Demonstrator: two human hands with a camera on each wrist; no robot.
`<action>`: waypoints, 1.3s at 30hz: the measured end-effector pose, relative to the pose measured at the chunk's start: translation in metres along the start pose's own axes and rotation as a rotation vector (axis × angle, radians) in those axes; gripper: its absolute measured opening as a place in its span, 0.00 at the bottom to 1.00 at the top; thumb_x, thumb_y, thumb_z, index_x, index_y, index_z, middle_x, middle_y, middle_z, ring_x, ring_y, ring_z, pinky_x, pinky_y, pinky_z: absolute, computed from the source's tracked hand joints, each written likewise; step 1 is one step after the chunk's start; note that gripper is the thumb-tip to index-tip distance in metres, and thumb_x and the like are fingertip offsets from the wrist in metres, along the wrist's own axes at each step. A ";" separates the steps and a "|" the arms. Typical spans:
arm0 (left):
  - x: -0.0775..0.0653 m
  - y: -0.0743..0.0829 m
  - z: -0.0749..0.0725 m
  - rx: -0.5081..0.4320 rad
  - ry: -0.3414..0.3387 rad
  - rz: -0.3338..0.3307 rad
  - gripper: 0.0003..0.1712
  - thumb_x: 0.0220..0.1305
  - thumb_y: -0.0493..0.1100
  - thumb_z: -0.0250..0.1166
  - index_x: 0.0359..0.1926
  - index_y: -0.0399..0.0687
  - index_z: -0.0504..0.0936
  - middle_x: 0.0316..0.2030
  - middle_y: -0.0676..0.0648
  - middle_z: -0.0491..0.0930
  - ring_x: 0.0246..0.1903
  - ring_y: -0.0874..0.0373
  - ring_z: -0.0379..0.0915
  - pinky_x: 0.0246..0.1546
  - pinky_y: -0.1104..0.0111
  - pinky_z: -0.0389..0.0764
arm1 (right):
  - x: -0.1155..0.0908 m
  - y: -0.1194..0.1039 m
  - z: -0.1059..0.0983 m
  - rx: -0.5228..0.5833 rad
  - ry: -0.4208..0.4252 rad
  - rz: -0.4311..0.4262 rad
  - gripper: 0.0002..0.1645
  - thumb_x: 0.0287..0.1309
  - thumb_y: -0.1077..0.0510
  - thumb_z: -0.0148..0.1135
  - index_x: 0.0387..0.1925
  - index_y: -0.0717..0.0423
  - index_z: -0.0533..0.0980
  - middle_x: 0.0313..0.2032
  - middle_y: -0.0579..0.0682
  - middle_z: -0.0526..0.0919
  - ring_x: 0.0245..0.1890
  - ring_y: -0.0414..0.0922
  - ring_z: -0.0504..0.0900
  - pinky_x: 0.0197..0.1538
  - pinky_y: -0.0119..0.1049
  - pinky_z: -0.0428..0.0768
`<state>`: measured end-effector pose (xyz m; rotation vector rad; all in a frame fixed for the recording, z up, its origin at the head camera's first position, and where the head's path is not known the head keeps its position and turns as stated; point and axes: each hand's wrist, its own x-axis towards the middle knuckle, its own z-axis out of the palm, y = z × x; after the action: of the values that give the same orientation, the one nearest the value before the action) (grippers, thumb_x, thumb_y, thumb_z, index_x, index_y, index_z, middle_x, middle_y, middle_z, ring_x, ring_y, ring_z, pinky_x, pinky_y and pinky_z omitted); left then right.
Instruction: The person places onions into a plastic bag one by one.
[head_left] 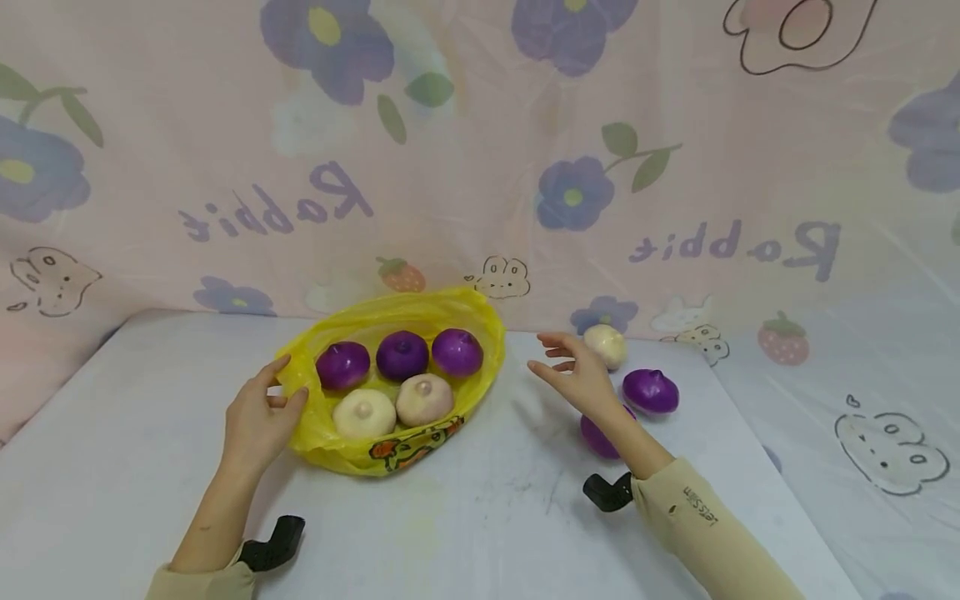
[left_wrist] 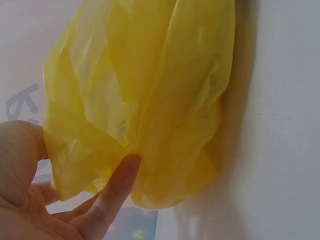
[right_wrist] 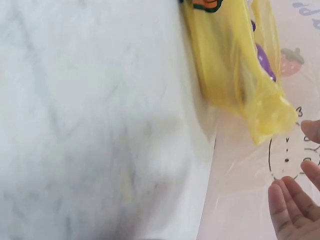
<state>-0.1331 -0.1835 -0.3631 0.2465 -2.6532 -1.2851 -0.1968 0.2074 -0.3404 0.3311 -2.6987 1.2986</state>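
A yellow plastic bag (head_left: 480, 400) lies wide-mouthed on the table. Inside, three glossy purple onions (head_left: 402, 357) form a back row, with two white onions (head_left: 364, 413) in front. My left hand (head_left: 258, 417) pinches the bag's left edge; in the left wrist view its thumb (left_wrist: 122, 177) presses the film from the near side, other fingers partly behind it. To the bag's right, my right hand (head_left: 577, 379) hovers with fingers spread and holds nothing. In the right wrist view, its fingertips (right_wrist: 279, 197) are apart from the bag.
Beyond my right hand sit a white onion (head_left: 606, 346) and two purple onions (head_left: 651, 392), the nearer one partly hidden by the wrist. A printed cloth (head_left: 465, 175) hangs behind the white table (head_left: 450, 533). Black camera mounts (head_left: 273, 542) stick out from both sleeves.
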 end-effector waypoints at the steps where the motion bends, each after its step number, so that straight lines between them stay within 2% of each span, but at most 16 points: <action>1: 0.000 0.000 0.000 0.000 -0.002 -0.003 0.33 0.66 0.41 0.56 0.69 0.36 0.61 0.55 0.28 0.69 0.45 0.37 0.77 0.27 0.77 0.73 | -0.001 0.003 -0.002 -0.011 -0.005 -0.003 0.29 0.56 0.53 0.68 0.58 0.59 0.73 0.56 0.57 0.77 0.53 0.53 0.77 0.52 0.47 0.78; 9: 0.000 -0.003 -0.001 0.012 -0.004 -0.019 0.33 0.66 0.42 0.56 0.69 0.37 0.61 0.55 0.28 0.69 0.46 0.37 0.76 0.28 0.75 0.74 | -0.007 0.022 -0.017 -0.096 -0.054 -0.002 0.32 0.56 0.51 0.67 0.60 0.60 0.71 0.57 0.59 0.76 0.55 0.56 0.76 0.54 0.51 0.75; 18: -0.001 -0.004 -0.001 0.017 -0.021 -0.025 0.33 0.67 0.43 0.55 0.70 0.37 0.60 0.56 0.28 0.68 0.46 0.38 0.76 0.29 0.74 0.74 | -0.020 0.036 -0.033 -0.169 -0.085 0.047 0.33 0.57 0.47 0.66 0.60 0.58 0.72 0.57 0.58 0.77 0.57 0.56 0.75 0.56 0.51 0.73; 25: 0.001 -0.004 -0.001 0.017 -0.020 -0.030 0.33 0.67 0.43 0.56 0.70 0.38 0.60 0.57 0.29 0.68 0.47 0.38 0.76 0.29 0.74 0.74 | -0.026 0.043 -0.041 -0.167 -0.118 0.071 0.35 0.56 0.45 0.66 0.60 0.60 0.71 0.58 0.58 0.77 0.59 0.58 0.73 0.58 0.53 0.71; 33: 0.001 -0.004 -0.001 0.021 -0.019 -0.029 0.33 0.67 0.43 0.55 0.70 0.38 0.60 0.56 0.28 0.68 0.46 0.38 0.76 0.29 0.74 0.73 | -0.035 0.055 -0.050 -0.176 -0.173 0.053 0.37 0.56 0.46 0.66 0.59 0.65 0.70 0.59 0.61 0.75 0.59 0.61 0.72 0.59 0.58 0.70; 39: 0.002 -0.003 0.000 0.012 -0.018 -0.017 0.33 0.66 0.43 0.55 0.70 0.37 0.61 0.56 0.28 0.68 0.46 0.38 0.76 0.28 0.75 0.73 | -0.044 0.063 -0.058 -0.178 -0.204 0.065 0.38 0.53 0.47 0.69 0.60 0.65 0.70 0.59 0.64 0.74 0.60 0.63 0.71 0.60 0.57 0.71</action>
<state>-0.1348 -0.1860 -0.3648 0.2603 -2.6808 -1.2823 -0.1692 0.2975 -0.3609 0.3772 -2.9930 1.0826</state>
